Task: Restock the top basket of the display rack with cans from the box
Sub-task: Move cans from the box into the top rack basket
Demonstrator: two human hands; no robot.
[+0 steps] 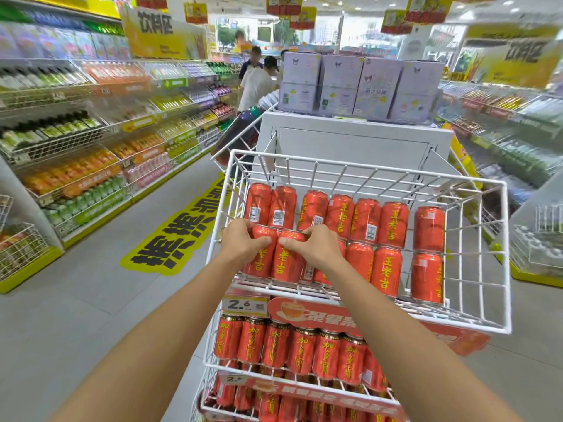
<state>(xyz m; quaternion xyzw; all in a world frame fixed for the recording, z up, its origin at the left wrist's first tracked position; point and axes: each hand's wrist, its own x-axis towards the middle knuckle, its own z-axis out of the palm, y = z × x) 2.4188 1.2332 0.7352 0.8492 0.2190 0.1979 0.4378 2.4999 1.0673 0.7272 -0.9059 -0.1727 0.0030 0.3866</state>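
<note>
Nearly upright, two cans [283, 260], hands [243, 243] [316, 249] gripping tops

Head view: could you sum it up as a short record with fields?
Place: shop aisle
Top basket: white wire basket, two rows of red drink cans with yellow lettering
Left hand: grips a front-row can
Right hand: grips the neighbouring can
Below: another row of red cans
</note>
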